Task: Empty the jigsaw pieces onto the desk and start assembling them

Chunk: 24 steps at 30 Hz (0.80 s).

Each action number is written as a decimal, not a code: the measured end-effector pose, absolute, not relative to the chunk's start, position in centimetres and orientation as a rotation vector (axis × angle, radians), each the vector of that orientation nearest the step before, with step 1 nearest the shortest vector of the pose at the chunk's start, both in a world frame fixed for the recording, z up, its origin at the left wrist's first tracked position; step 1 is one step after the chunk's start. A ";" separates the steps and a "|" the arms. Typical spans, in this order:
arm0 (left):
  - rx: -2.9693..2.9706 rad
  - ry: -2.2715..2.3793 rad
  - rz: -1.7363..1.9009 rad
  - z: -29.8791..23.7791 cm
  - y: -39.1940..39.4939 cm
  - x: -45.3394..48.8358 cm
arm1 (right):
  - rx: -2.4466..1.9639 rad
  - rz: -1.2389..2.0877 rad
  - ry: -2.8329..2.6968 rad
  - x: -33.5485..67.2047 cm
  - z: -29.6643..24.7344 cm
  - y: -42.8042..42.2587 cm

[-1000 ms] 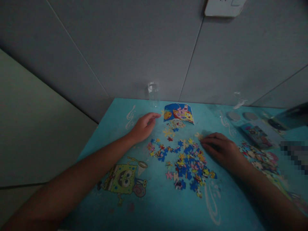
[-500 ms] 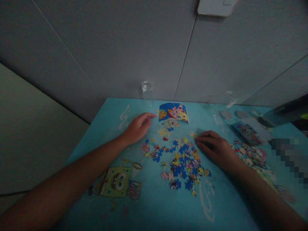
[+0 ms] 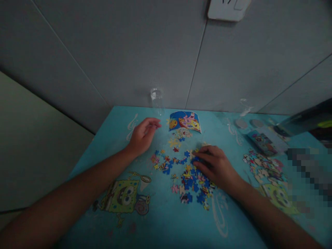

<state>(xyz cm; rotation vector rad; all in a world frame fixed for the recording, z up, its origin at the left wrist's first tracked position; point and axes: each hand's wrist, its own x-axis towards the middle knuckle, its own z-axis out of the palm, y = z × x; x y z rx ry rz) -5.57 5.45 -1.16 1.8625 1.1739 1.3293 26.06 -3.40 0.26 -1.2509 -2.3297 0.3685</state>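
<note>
I now register the right hand (image 3: 218,164) farther left, over the pieces (image 3: 190,182), bringing them within reach beneath its slightly parted fingers (image 3: 203,157), but cannot tell whether it, or the loosely curled left hand (image 3: 142,137), pinches any.

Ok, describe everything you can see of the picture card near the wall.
The picture card looks like thin paper or card, roughly rectangular, its lower edge bowed as if curled. Its print shows a pink figure and a yellow one in a reddish boat, with an orange shape at left, on blue. It lies face up on the turquoise table; neither the left hand nor the right hand touches it.
</note>
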 end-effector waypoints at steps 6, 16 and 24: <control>2.268 1.248 1.241 0.8 4.1 -6.3 | -1.226 0.373 -2.319 26.1 -0.3 -2.9; 2.712 1.255 0.623 0.1 -0.4 -9.5 | -1.177 0.419 -2.280 26.4 0.2 -2.8; 2.761 1.132 0.573 -0.6 -0.3 -9.7 | -1.283 0.633 -2.113 25.8 -0.1 -2.6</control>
